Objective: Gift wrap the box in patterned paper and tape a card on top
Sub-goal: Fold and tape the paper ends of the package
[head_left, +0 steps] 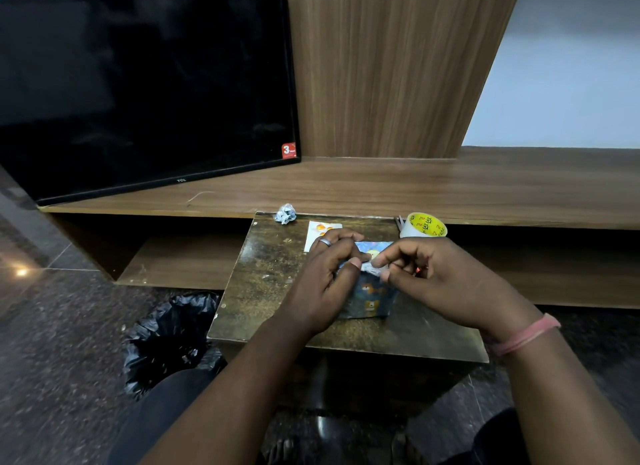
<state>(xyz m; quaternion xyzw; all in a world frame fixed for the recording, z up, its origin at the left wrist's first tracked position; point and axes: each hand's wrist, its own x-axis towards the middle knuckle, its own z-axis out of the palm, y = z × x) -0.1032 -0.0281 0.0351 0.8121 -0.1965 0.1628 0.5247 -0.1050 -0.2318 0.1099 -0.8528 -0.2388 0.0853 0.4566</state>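
Nearest, the person's two forearms reach forward over their knees toward a small dark, scuffed surface [263, 274]. A pink band [526, 334] circles the right wrist. To the left of the knees, on the stone floor, sits a crumpled black plastic bag [169, 340].

The box [372, 298], already covered in blue patterned paper with little bear figures, stands near the middle of the surface, somewhat toward its near edge. The left hand [323, 284] rests against the box's left side, a ring on one finger, its fingers curled over the top with the thumb pressing on the paper near the upper edge. The right hand [436, 274] comes in from the right side, its fingers bent, thumb and forefinger pinching a small clear, crinkled piece [371, 268] at the top of the box, probably tape; I cannot tell for sure.

Just behind the left hand, a white card [320, 229] with orange marks lies flat, partly hidden by the fingers. At the far right corner a tape roll [424, 225] with a yellow printed core stands just beside the edge. At the far edge, left of the card, lies a crumpled paper ball [285, 214].

Beyond the surface runs a long wooden shelf unit [415, 184], with a dark television [145, 87] standing on its left part against a wooden wall panel.
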